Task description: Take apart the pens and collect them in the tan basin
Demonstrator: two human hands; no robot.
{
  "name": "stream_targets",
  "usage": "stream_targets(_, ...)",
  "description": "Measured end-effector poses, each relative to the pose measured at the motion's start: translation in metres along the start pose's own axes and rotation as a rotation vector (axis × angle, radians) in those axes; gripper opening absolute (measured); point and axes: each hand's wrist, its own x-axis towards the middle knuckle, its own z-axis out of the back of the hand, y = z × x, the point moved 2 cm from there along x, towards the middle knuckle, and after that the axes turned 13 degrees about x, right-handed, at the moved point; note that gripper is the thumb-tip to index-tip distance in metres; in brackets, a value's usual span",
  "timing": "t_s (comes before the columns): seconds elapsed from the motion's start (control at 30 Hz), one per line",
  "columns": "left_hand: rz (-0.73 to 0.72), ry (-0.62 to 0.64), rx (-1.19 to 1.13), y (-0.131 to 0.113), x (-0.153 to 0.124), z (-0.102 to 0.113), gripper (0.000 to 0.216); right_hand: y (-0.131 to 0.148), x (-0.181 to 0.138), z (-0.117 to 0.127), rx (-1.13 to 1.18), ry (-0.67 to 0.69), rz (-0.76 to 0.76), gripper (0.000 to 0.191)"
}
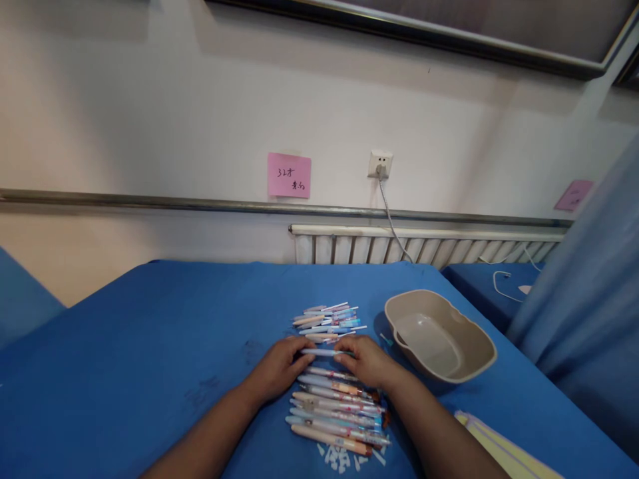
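Left hand [277, 368]: pinching one end of the white pen [321, 352], mid-tabletop.
Right hand [366, 360]: gripping its other end, seemingly.
Basin [439, 336]: near right edge.

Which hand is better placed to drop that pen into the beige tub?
Right, probably. The right hand grips the pen end nearest the beige tub; the left hand sits on the far side.

surface: blue table [150, 346] | on it: pens [337, 406], beige basin [439, 336], caps [342, 459]
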Motion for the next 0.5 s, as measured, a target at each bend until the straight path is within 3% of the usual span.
stream_targets(0.27, 0.047, -0.084, -0.012, -0.002, 0.001, 0.001, 0.016, -0.002, -0.001, 0.0, -0.015, -0.024, 0.023, 0.013)
stream_targets(0.37, 0.133, -0.163, 0.011, 0.01, 0.002, 0.007, 0.023, -0.012, 0.0, 0.003, 0.027, -0.08, -0.04, 0.013)
stream_targets(0.5, 0.129, -0.104, 0.149, 0.024, 0.004, 0.009, 0.018, -0.03, 0.003, 0.003, 0.106, -0.175, -0.155, 0.016)
